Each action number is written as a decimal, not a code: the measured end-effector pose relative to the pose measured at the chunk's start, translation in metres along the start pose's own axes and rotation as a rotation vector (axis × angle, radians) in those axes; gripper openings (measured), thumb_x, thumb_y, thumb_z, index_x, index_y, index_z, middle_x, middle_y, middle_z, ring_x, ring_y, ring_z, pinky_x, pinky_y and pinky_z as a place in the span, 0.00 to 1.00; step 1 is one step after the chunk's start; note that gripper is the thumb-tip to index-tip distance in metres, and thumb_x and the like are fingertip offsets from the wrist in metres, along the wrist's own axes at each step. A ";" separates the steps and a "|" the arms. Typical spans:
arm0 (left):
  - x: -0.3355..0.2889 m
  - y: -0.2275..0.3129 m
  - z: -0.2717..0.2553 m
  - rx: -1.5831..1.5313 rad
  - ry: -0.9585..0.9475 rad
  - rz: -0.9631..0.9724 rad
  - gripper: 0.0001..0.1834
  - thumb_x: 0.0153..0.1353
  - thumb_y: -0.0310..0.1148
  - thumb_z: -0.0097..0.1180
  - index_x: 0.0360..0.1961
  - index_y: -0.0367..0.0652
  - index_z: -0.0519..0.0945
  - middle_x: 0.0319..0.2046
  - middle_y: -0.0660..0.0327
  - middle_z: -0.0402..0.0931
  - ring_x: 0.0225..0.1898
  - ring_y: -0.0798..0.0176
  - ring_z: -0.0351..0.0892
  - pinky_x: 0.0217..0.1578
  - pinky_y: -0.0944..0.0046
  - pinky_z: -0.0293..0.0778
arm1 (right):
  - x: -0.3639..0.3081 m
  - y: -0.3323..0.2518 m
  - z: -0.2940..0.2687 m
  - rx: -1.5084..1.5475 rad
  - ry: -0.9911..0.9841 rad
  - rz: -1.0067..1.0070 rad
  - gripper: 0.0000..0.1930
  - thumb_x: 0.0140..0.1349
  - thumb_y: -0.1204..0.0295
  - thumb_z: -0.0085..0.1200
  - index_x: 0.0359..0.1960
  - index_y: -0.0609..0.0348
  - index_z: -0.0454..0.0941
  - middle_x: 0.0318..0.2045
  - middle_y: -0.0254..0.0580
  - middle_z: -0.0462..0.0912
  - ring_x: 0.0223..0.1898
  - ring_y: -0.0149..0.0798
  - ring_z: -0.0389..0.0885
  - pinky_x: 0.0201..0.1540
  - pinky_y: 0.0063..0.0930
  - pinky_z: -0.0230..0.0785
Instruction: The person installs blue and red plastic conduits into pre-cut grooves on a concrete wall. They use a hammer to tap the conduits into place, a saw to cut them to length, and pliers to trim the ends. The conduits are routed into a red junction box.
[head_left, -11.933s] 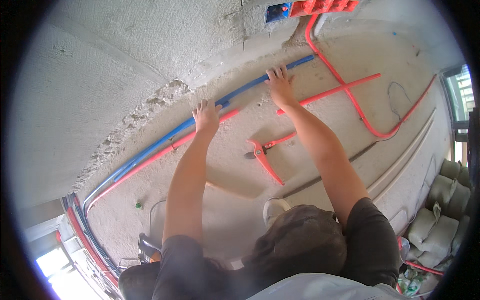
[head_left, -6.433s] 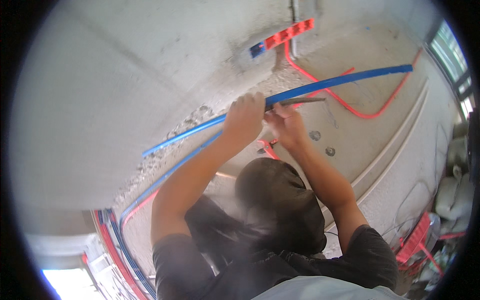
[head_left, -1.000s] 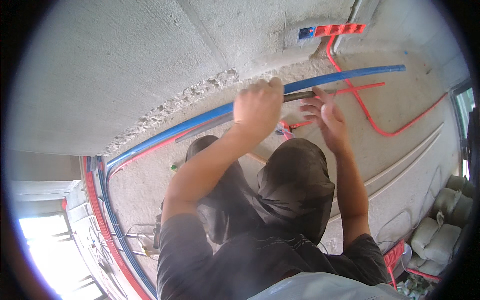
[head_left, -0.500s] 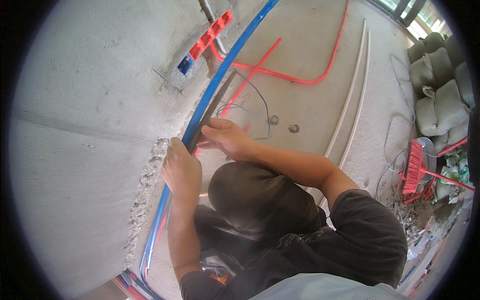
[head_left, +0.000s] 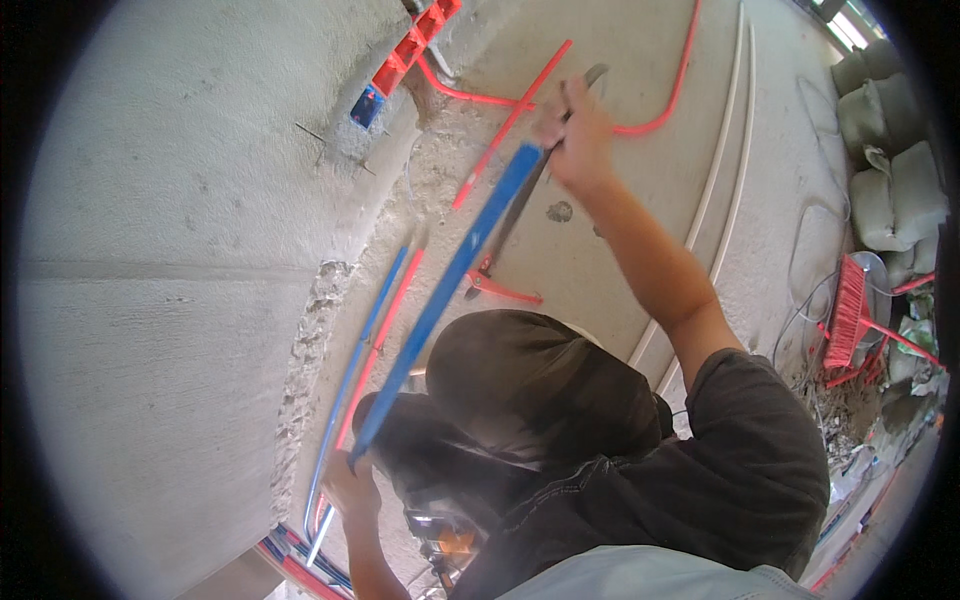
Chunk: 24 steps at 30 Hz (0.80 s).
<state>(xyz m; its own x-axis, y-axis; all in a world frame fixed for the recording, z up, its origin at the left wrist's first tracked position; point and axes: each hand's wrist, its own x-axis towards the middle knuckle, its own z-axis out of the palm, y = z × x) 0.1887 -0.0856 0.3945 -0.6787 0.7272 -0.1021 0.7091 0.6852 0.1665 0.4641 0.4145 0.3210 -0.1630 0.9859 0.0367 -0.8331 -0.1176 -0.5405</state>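
Observation:
A long blue pipe [head_left: 445,285] slants across the middle, from my left hand's end up to just below my right hand. My left hand [head_left: 350,490], low on the left, closes round the pipe's lower end; its fingers are partly hidden. Farther up, my right hand [head_left: 580,135] is smeared by motion but looks closed round a long dark slim bar [head_left: 520,210]. One end of the bar sticks out past the fingers, and the rest runs beside the blue pipe. I cannot tell whether my right hand also touches the pipe's upper end.
Left stands a grey wall with a red and blue row of junction boxes [head_left: 410,50]. Red pipes [head_left: 510,125] and white pipes [head_left: 715,185] lie on the concrete floor. A red broom [head_left: 848,310] and sandbags [head_left: 885,190] are at right. My bent knee [head_left: 530,380] is close below the blue pipe.
My hands, close together on the blue pipe before, have moved far apart. The right went up and right with the dark bar; the left came down. The pipe has swung away from the wall.

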 end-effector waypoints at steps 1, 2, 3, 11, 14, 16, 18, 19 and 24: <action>-0.012 -0.015 0.006 0.000 -0.016 -0.022 0.13 0.58 0.34 0.62 0.28 0.34 0.77 0.24 0.40 0.76 0.27 0.34 0.76 0.33 0.38 0.69 | 0.013 -0.014 0.003 0.020 0.037 0.006 0.17 0.81 0.54 0.49 0.35 0.49 0.68 0.25 0.28 0.66 0.21 0.29 0.62 0.25 0.27 0.60; -0.023 -0.027 0.011 0.002 -0.027 -0.047 0.13 0.57 0.34 0.62 0.27 0.33 0.76 0.23 0.40 0.76 0.26 0.34 0.76 0.32 0.38 0.69 | 0.023 -0.026 0.007 0.045 0.070 0.013 0.17 0.81 0.54 0.49 0.35 0.49 0.68 0.25 0.27 0.65 0.21 0.28 0.60 0.25 0.26 0.57; -0.031 -0.035 0.014 0.002 -0.038 -0.070 0.13 0.57 0.34 0.63 0.26 0.33 0.76 0.22 0.41 0.75 0.25 0.34 0.75 0.32 0.38 0.69 | 0.029 -0.036 0.012 0.034 0.075 -0.005 0.17 0.81 0.55 0.49 0.35 0.49 0.68 0.25 0.26 0.64 0.21 0.28 0.59 0.25 0.26 0.56; -0.061 -0.041 0.037 -0.116 0.008 -0.123 0.11 0.56 0.31 0.62 0.25 0.33 0.77 0.19 0.44 0.74 0.21 0.43 0.74 0.29 0.42 0.69 | 0.054 -0.069 0.030 0.046 -0.027 -0.031 0.16 0.80 0.54 0.51 0.32 0.44 0.68 0.21 0.21 0.64 0.18 0.24 0.59 0.19 0.22 0.51; -0.062 -0.043 0.040 -0.139 0.008 -0.115 0.11 0.57 0.31 0.62 0.25 0.32 0.77 0.19 0.44 0.74 0.21 0.44 0.75 0.29 0.43 0.69 | 0.052 -0.058 0.033 0.059 -0.028 0.007 0.15 0.80 0.55 0.51 0.32 0.43 0.70 0.20 0.21 0.63 0.18 0.23 0.59 0.19 0.21 0.51; -0.063 -0.047 0.043 -0.142 0.017 -0.110 0.11 0.57 0.31 0.61 0.26 0.32 0.78 0.19 0.44 0.75 0.22 0.44 0.76 0.29 0.43 0.70 | 0.055 -0.057 0.034 0.050 0.019 0.002 0.15 0.80 0.56 0.50 0.31 0.43 0.70 0.20 0.21 0.63 0.18 0.23 0.59 0.19 0.20 0.51; -0.063 -0.048 0.045 -0.167 0.027 -0.092 0.12 0.58 0.32 0.61 0.26 0.32 0.78 0.20 0.44 0.75 0.22 0.43 0.77 0.30 0.43 0.71 | 0.056 -0.054 0.034 0.050 0.053 -0.007 0.15 0.80 0.57 0.50 0.31 0.43 0.69 0.20 0.21 0.64 0.17 0.23 0.59 0.19 0.21 0.51; -0.063 -0.047 0.046 -0.181 0.032 -0.083 0.13 0.58 0.33 0.61 0.26 0.32 0.78 0.20 0.44 0.76 0.23 0.42 0.77 0.30 0.43 0.71 | 0.057 -0.055 0.032 0.051 0.062 -0.016 0.15 0.80 0.58 0.49 0.31 0.43 0.69 0.20 0.20 0.64 0.17 0.23 0.59 0.18 0.21 0.51; -0.064 -0.046 0.045 -0.130 0.007 -0.106 0.14 0.59 0.35 0.62 0.26 0.32 0.78 0.20 0.43 0.76 0.23 0.40 0.78 0.30 0.42 0.72 | 0.053 -0.054 0.028 0.051 0.042 -0.020 0.16 0.80 0.58 0.49 0.30 0.43 0.68 0.20 0.20 0.64 0.16 0.23 0.59 0.18 0.21 0.51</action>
<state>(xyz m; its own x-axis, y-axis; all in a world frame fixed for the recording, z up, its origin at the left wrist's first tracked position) 0.2081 -0.1624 0.3489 -0.7500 0.6506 -0.1190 0.6032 0.7467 0.2805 0.4853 0.4694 0.3756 -0.1246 0.9921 0.0116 -0.8621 -0.1025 -0.4963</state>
